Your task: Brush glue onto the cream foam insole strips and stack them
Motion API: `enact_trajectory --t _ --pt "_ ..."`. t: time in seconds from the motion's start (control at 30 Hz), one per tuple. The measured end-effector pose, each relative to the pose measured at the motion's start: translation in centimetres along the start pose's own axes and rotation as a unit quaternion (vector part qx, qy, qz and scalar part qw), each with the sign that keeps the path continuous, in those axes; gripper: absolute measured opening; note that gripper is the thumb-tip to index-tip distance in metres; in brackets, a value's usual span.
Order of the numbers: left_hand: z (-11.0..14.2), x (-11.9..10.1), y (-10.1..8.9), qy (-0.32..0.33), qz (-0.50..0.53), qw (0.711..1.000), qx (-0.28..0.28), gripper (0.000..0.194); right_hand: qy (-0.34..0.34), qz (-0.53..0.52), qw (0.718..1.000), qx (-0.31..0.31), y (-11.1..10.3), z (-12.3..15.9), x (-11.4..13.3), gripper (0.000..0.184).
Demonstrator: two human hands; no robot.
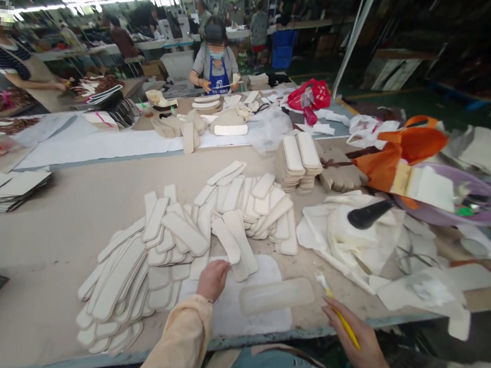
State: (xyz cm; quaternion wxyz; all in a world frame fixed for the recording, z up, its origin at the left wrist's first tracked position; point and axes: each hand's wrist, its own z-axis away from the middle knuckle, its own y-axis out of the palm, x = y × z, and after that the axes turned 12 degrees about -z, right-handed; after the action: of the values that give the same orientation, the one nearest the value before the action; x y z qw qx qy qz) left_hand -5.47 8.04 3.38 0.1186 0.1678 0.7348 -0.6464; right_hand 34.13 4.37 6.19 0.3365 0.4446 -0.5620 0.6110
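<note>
Strip (225,239): pale, long and round-ended, lying aslant at the near edge of the heap (183,230), beside another like it, its near end over the white sheet (227,317).
Left hand (212,280): fingers closed at that near end, apparently in a pinch, which leaves most of the strip's upper face uncovered.
Right hand (356,339): grasping a brush (347,327) by its yellow handle, the whitish bristles pointing away from the person and apart from the strip, likely so that the tip is free to steer.
White sheet: spread along the near edge of the table (68,235), perhaps to keep smears off it. On it shows a beige oblong (277,297); piece or stain, I cannot tell.
Heap: loose, overlapping strips, perhaps fanned so that single ones lift easily.
Stacks (293,155): two squared piles side by side beyond the heap, probably to save room.
Right side: black handle (369,214) over crumpled white plastic (318,224); farther off, a purple basin (490,217) and orange bag (376,165).
Writing: a blue apron (222,81) on the co-worker (200,62) opposite bears white lettering, too small to read; marks on a red bag (308,97) are illegible too.
</note>
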Motion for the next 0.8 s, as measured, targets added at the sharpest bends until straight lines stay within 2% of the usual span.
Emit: enact_trajectory --t 0.1,0.17,0.2,0.23,0.3,0.37,0.43,0.5,0.6,0.7,0.8 --pt "0.5 -1.9 -5.4 0.003 0.025 0.999 -0.031 0.024 -0.003 -0.033 0.999 -0.036 0.2 -0.7 1.4 0.028" --pt "1.0 -4.0 -9.3 0.032 0.057 0.998 -0.016 0.02 -0.017 -0.063 0.996 -0.057 0.5 -1.2 2.6 0.023" --pt "1.3 -5.2 -11.0 0.053 0.08 0.995 0.001 0.019 -0.024 -0.088 0.994 -0.065 0.7 -1.5 3.2 0.02" --pt "1.5 -6.4 -12.3 0.068 0.137 0.987 0.043 0.019 -0.028 -0.121 0.99 -0.071 0.9 -1.8 3.7 0.018" --pt "1.9 -8.6 -13.8 0.048 0.245 0.961 0.115 0.018 -0.041 -0.184 0.979 -0.073 1.1 -2.3 4.7 0.017" --pt "2.4 -10.3 -13.4 -0.007 0.33 0.927 0.18 0.02 -0.058 -0.217 0.973 -0.052 1.0 -2.6 5.4 0.019" --pt "3.0 -11.2 -12.0 -0.073 0.388 0.889 0.232 0.023 -0.064 -0.226 0.972 -0.008 0.6 -2.8 5.9 0.021" --pt "3.8 -11.6 -10.4 -0.127 0.439 0.846 0.274 0.024 -0.052 -0.23 0.97 0.054 0.0 -2.8 6.0 0.022" --pt "5.1 -11.5 -8.7 -0.164 0.504 0.79 0.31 0.028 -0.007 -0.227 0.963 0.145 -0.5 -2.0 5.9 0.025" --pt "6.3 -11.3 -7.5 -0.213 0.514 0.769 0.315 0.036 0.05 -0.213 0.956 0.196 -0.6 -0.9 5.9 0.028" --pt "7.3 -10.7 -5.6 -0.294 0.481 0.78 0.272 0.042 0.102 -0.201 0.953 0.202 -0.7 0.0 5.5 0.028"
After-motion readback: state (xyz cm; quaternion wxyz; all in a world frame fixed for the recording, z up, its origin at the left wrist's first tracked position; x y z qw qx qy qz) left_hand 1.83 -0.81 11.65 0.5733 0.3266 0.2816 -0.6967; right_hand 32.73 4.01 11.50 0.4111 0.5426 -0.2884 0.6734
